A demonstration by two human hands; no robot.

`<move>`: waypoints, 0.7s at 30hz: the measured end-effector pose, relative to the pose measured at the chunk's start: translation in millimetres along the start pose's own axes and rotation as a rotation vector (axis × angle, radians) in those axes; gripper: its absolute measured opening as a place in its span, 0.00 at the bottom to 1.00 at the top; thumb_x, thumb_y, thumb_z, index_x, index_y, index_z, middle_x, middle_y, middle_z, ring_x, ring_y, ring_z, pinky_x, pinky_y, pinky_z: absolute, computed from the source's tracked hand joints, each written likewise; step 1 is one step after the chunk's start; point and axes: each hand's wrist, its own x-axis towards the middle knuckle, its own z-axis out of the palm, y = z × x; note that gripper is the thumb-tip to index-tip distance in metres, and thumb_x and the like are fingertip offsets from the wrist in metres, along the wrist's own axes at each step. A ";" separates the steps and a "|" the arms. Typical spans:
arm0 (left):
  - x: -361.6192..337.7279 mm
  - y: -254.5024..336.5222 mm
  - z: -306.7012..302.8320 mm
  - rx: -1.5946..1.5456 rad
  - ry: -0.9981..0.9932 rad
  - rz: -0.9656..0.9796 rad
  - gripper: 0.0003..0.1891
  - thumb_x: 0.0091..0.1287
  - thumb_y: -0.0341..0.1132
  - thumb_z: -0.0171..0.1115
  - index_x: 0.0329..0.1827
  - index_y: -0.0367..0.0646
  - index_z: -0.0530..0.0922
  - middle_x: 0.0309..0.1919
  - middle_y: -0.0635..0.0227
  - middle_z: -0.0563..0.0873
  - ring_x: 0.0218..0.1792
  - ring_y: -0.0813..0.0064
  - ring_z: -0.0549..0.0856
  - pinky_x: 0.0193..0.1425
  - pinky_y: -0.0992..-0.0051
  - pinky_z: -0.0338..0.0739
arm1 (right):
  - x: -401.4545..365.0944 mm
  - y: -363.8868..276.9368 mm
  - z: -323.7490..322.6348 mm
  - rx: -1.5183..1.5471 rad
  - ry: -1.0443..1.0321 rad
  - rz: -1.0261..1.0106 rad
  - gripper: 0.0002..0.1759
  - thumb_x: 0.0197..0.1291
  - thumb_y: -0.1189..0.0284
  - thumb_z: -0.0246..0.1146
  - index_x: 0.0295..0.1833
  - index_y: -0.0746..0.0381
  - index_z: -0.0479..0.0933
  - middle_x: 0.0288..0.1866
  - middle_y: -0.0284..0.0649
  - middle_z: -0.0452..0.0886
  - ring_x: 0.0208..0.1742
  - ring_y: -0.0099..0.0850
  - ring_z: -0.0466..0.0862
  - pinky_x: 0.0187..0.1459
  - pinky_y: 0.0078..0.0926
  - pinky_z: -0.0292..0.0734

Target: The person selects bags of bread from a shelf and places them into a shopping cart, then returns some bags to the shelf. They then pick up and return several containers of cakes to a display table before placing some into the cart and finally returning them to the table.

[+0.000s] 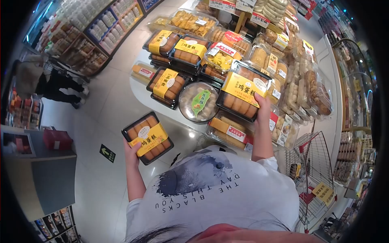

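My left hand grips the lower left edge of a black tray of small brown cakes with a clear lid and yellow label, held over the floor. On the right, my right hand is closed on the right edge of a similar yellow-labelled cake tray, tilted above the display table. Between the two trays, a round clear box with a green label lies on the white table. Another yellow-labelled tray sits left of the round box.
Stacked pastry boxes cover the table's far side. A wire shopping cart stands at the lower right. Shelves of bottles and a person in dark trousers are at the left, above a grey-topped counter.
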 end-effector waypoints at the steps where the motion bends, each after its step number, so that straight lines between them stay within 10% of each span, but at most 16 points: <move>1: 9.8 4.3 3.4 0.001 -0.009 -0.007 0.36 0.51 0.25 0.61 0.65 0.43 0.57 0.52 0.61 0.73 0.53 0.67 0.75 0.57 0.69 0.71 | 5.0 1.8 5.0 -0.011 0.005 0.009 0.23 0.52 0.74 0.61 0.55 0.68 0.67 0.48 0.42 0.76 0.48 0.30 0.76 0.50 0.25 0.71; 10: 125.4 63.8 72.5 0.120 -0.291 0.070 0.30 0.52 0.32 0.59 0.60 0.39 0.62 0.53 0.59 0.74 0.53 0.66 0.76 0.57 0.70 0.71 | 11.1 -7.6 -19.7 -0.086 0.053 -0.055 0.25 0.50 0.76 0.61 0.56 0.68 0.67 0.49 0.42 0.76 0.49 0.30 0.76 0.52 0.24 0.69; 21: 291.4 66.1 118.3 0.257 -0.743 -0.325 0.27 0.56 0.33 0.61 0.59 0.36 0.65 0.50 0.62 0.77 0.50 0.73 0.77 0.56 0.74 0.70 | -42.8 1.8 -21.9 -0.025 0.358 -0.116 0.29 0.50 0.74 0.59 0.60 0.68 0.63 0.53 0.44 0.73 0.52 0.33 0.75 0.55 0.28 0.69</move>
